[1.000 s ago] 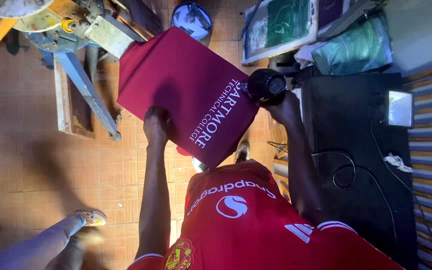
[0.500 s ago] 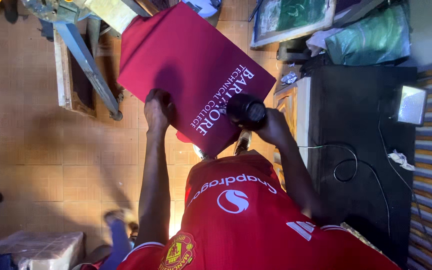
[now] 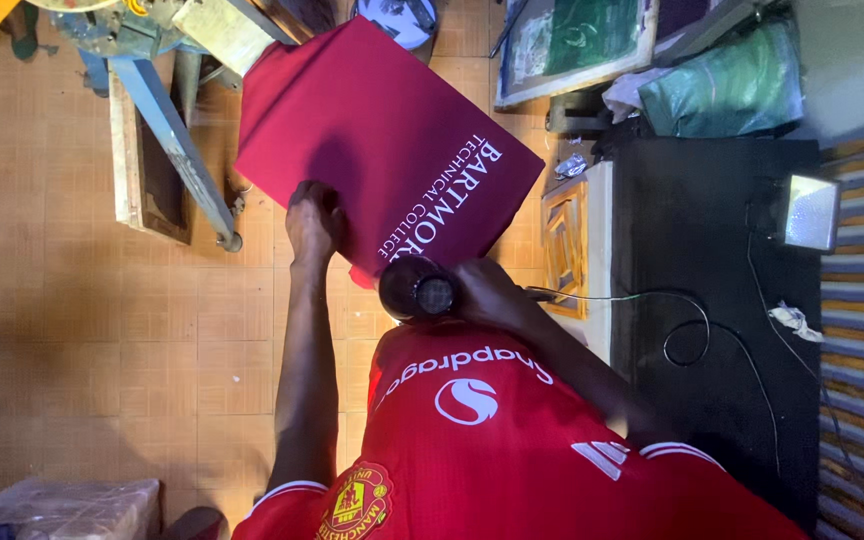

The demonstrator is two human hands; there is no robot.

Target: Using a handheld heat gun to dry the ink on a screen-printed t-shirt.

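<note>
A dark red cloth (image 3: 372,140) with white printed lettering lies stretched flat over a board, angled across the middle of the view. My left hand (image 3: 314,215) presses flat on its near edge. My right hand (image 3: 482,290) grips a black heat-gun-like tool (image 3: 418,290), its round dark nozzle facing the camera, just off the cloth's near corner below the lettering. My red shirt fills the bottom of the view.
A blue metal stand (image 3: 167,130) and a wooden frame (image 3: 147,170) stand at the left on the tiled floor. A black table (image 3: 712,300) with cables and a small lamp (image 3: 812,212) runs along the right. Framed screens (image 3: 577,45) and a green bag (image 3: 732,85) lie at the top.
My right hand has carried the black tool from the cloth's far right edge across the lettering to its near corner. My left hand stays pressed on the cloth.
</note>
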